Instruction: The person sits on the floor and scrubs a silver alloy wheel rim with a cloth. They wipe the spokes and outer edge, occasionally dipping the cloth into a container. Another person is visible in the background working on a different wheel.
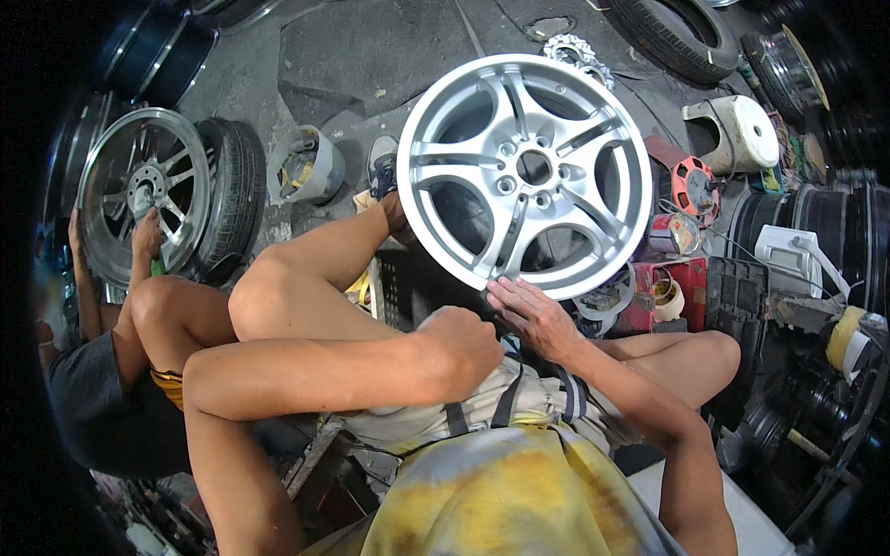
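Note:
A silver alloy wheel (pixel 515 157) without a tyre is propped in front of me, its spoked face tilted toward me. My right hand (pixel 538 320) lies against the rim's lower edge, fingers stretched out and touching the metal. Just left of it and below the rim, my left hand (pixel 461 345) is closed in a fist. What the fist holds, if anything, is hidden by the fingers. A small light-blue scrap (pixel 511 346) shows between my hands.
At left, another person's hand (pixel 146 233) works on a shiny wheel (pixel 97 190) beside a tyre (pixel 238 190). A grey bucket (pixel 324 171) stands nearer the middle. On the right are a white stool (pixel 762 134), an orange-red reel (pixel 687 185), a red box (pixel 632 310) and stacked wheels.

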`<state>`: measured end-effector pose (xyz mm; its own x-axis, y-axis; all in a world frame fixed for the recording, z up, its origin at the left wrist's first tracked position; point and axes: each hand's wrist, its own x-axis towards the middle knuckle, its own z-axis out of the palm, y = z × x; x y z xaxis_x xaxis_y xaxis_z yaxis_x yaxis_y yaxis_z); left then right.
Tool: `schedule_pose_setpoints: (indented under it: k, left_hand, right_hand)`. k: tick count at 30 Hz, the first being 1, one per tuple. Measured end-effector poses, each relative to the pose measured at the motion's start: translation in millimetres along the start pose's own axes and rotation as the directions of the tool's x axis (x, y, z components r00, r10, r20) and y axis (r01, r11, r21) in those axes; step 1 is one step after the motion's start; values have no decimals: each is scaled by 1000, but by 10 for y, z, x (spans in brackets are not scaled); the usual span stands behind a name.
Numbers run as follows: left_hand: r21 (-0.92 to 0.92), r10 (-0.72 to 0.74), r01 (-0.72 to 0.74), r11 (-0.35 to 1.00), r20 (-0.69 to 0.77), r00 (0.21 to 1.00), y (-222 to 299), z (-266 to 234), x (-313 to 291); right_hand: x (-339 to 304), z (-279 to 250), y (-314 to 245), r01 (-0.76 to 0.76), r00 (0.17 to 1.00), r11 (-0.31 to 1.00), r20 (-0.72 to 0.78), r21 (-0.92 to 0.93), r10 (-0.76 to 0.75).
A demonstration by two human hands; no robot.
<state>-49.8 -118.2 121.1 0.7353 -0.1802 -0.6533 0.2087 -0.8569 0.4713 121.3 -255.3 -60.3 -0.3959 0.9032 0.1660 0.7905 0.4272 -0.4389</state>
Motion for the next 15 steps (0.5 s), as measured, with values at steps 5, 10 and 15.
schedule_pose_setpoints:
  k: [5, 10, 15]
  left_hand:
    - [-16, 33, -35, 999, -75, 997, 53, 58, -140]
    - [-40, 125, -126, 991, -41, 991, 66, -95, -196]
    - [-80, -5, 0, 997, -58, 998, -34, 0, -396]
  right_hand:
    - [846, 423, -133, 6, 997, 1000, -73, 30, -4]
    - [2156, 713, 138, -167, 923, 985, -348, 32, 168]
    - [1086, 585, -308, -223, 964, 957, -102, 185, 244]
